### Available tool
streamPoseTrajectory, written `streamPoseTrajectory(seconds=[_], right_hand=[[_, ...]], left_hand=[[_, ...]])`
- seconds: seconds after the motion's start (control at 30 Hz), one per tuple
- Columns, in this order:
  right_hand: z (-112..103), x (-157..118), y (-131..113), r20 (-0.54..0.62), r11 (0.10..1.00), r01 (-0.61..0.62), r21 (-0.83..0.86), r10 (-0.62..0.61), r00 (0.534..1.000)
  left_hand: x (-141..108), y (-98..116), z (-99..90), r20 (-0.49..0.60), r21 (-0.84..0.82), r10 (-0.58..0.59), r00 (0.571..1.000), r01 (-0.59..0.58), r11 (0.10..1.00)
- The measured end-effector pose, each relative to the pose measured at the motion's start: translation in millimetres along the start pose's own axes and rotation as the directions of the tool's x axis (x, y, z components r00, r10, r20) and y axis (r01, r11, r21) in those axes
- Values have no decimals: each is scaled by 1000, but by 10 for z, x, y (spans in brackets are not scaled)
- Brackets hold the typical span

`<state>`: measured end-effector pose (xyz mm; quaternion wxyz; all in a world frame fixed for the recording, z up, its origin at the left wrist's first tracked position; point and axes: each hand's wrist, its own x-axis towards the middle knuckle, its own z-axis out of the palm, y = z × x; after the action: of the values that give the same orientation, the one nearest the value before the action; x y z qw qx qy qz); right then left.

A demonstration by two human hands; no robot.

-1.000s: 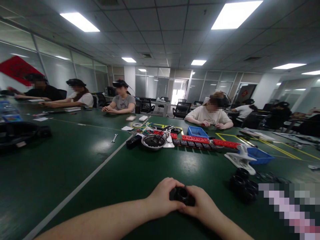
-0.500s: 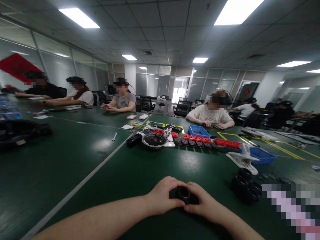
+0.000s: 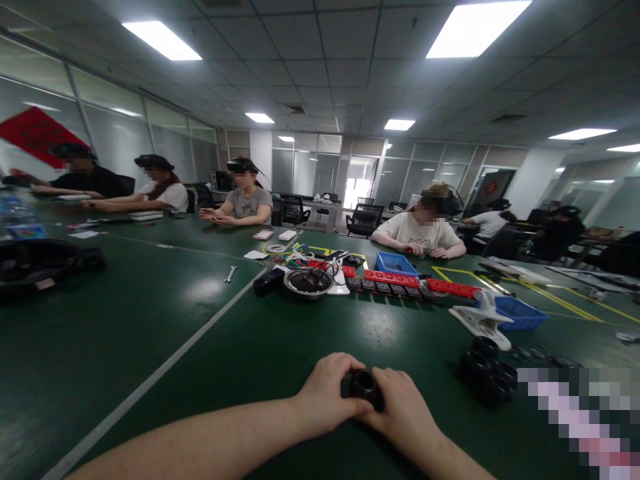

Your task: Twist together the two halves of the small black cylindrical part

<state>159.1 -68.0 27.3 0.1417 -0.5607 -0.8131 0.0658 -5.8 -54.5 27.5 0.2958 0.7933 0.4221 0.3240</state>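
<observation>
Between my two hands, low in the middle of the view, is a black ring-shaped part [image 3: 365, 381] with a round opening facing up. My left hand [image 3: 330, 390] curls around its left side, thumb at the near edge. Against its right side my right hand [image 3: 397, 403] is closed, fingers over the far edge and thumb near the left thumb. The lower part of the piece is hidden by my fingers. Several similar black rings [image 3: 487, 370] lie in a cluster on the green table [image 3: 240, 353] to the right.
A white clamp-like stand [image 3: 484, 321] and a blue bin [image 3: 520, 315] are beyond the rings. Farther off lie a round metal-rimmed dish [image 3: 308, 284], red strips [image 3: 393, 277], another blue bin [image 3: 395, 263] and a wrench [image 3: 231, 274]. Several people sit around the table.
My right hand has turned and closed in on the black ring-shaped part, its fingers reaching farther over it. The left hand has hardly moved. The view has shifted slightly.
</observation>
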Motion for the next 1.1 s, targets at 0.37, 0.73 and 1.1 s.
streamPoseTrajectory(seconds=[0.37,0.73,1.1], right_hand=[[-114,69,225,189,881,113,459,-221,957],[-12,81,173,135,966,-13,259,-23,991],[-27,39,124,77,967,96,235,-117,990]], left_hand=[[48,-104,-68,65,-31,147,987,-146,989],[21,-43,-28,40,-13,21,999,-20,1000],[40,-60,-60,61,-46,99,993,-96,994]])
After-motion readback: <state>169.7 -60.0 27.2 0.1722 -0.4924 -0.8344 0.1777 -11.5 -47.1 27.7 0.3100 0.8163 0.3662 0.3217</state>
